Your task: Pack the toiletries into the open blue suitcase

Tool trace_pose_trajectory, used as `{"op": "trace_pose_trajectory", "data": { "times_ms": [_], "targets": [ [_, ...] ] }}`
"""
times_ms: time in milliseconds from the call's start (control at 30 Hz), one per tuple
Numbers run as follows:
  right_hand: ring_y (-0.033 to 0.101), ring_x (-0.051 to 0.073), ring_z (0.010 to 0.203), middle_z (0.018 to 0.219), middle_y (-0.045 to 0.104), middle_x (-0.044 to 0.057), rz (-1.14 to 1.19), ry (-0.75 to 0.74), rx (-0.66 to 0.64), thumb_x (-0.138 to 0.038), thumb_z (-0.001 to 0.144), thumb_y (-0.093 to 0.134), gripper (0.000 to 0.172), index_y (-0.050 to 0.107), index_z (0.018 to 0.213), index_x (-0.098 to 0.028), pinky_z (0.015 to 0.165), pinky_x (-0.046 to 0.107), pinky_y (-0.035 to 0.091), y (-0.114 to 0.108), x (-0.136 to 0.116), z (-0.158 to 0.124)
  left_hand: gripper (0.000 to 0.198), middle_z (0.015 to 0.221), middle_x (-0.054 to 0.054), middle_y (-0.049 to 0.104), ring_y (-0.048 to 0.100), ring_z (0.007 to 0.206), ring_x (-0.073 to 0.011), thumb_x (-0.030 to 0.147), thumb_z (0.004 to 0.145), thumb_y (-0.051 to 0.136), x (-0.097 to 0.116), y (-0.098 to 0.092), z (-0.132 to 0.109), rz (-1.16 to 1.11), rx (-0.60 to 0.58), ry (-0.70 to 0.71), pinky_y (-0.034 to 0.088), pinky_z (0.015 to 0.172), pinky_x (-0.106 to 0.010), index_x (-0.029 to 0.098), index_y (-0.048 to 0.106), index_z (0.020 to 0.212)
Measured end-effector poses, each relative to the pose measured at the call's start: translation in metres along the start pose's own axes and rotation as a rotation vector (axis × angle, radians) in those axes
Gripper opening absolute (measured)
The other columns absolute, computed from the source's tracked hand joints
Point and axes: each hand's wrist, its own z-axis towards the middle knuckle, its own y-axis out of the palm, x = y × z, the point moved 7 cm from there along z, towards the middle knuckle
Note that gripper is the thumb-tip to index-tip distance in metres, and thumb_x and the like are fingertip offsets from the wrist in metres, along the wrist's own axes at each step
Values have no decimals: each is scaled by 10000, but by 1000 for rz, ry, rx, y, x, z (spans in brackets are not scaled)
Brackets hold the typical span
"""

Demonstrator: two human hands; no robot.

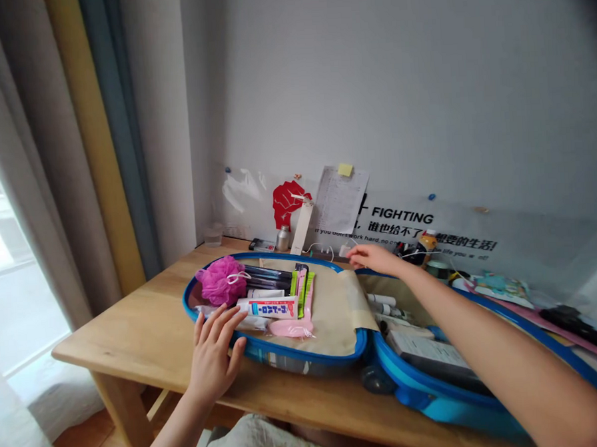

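My left hand (215, 348) rests with fingers spread on the near left rim of an open blue suitcase (305, 360). Its fingertips are beside a toothpaste tube (273, 308) and a purple bath pouf (224, 281). Dark slim packages (266, 276), green-and-pink packets (302, 293) and a pink wrapped item (291, 328) lie in the same half. Over the far side of the suitcase, near its hinge, my right hand (370, 256) is held out with loosely bent fingers, and nothing shows in it. My right forearm covers part of the right half.
White tubes (383, 302) and a dark box (430, 353) lie in the right half. Behind the suitcase stand a small metal bottle (282, 237), a white upright strip (303, 226) and a brown-topped bottle (427, 243). The wooden table (128, 326) meets the wall.
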Motion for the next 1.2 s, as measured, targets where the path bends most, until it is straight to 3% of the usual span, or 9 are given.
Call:
{"op": "trace_pose_trajectory", "data": {
  "times_ms": [133, 233, 400, 600, 733, 833, 967, 1067, 1200],
  "targets": [
    [659, 130, 818, 900, 697, 20, -147, 130, -87, -395, 938, 613, 251, 669, 950, -151, 816, 343, 562, 6, 63, -44, 365, 1257, -78, 690, 554, 1258, -255, 289, 960, 444, 2, -1, 1, 10, 11, 18, 179, 1218, -459, 238, 606, 1283],
    [652, 130, 865, 983, 692, 33, -228, 169, -153, -388, 944, 608, 237, 664, 985, -161, 836, 343, 561, 24, 85, -63, 366, 1243, -75, 694, 558, 1250, -254, 277, 952, 446, 3, -2, 2, 7, 15, 21, 190, 1212, -452, 243, 601, 1282],
    [635, 166, 999, 1140, 661, 62, -332, 148, -181, -380, 936, 617, 254, 653, 1076, -172, 907, 390, 546, 48, 89, -68, 360, 1232, -85, 695, 553, 1247, -255, 262, 954, 450, 3, -3, 2, 12, 15, 35, 190, 1211, -450, 225, 593, 1282],
    [631, 168, 993, 1118, 662, 62, -413, 152, -226, -399, 934, 615, 263, 652, 1065, -174, 900, 389, 542, 59, 88, -63, 366, 1252, -82, 687, 555, 1254, -262, 273, 949, 453, 0, -1, 0, 9, -5, 14, 190, 1211, -466, 239, 598, 1284],
    [635, 159, 974, 1097, 669, 55, -440, 172, -238, -397, 938, 610, 245, 658, 1040, -178, 890, 376, 546, 56, 86, -65, 369, 1252, -82, 687, 558, 1253, -266, 284, 947, 452, 0, 0, 0, 1, -5, 5, 191, 1211, -471, 245, 607, 1280],
    [638, 154, 958, 1078, 674, 52, -443, 203, -189, -398, 942, 605, 243, 660, 1023, -176, 884, 371, 547, 37, 85, -67, 372, 1241, -80, 692, 559, 1254, -264, 284, 948, 454, 1, -1, 1, -6, 7, 5, 186, 1215, -470, 248, 614, 1282],
    [645, 146, 939, 1057, 688, 59, -428, 237, -43, -405, 943, 603, 242, 670, 1001, -180, 885, 355, 542, -8, 77, -67, 361, 1233, -86, 696, 558, 1255, -259, 281, 955, 458, 2, -2, 1, -7, 18, 16, 177, 1221, -460, 232, 618, 1275],
    [670, 170, 931, 1034, 718, 75, -367, 206, 91, -391, 923, 614, 250, 697, 1019, -176, 869, 338, 533, -29, 50, -59, 358, 1232, -85, 697, 557, 1255, -265, 291, 953, 457, 1, -2, 1, -10, 13, 5, 188, 1214, -467, 236, 622, 1266],
    [688, 197, 925, 1046, 736, 62, -251, 56, 142, -413, 915, 597, 317, 701, 1116, -191, 835, 322, 540, -3, -18, -25, 369, 1244, -81, 694, 555, 1261, -271, 303, 948, 453, -1, 0, 0, -14, -5, -25, 193, 1210, -488, 252, 629, 1269]
  ]
}}
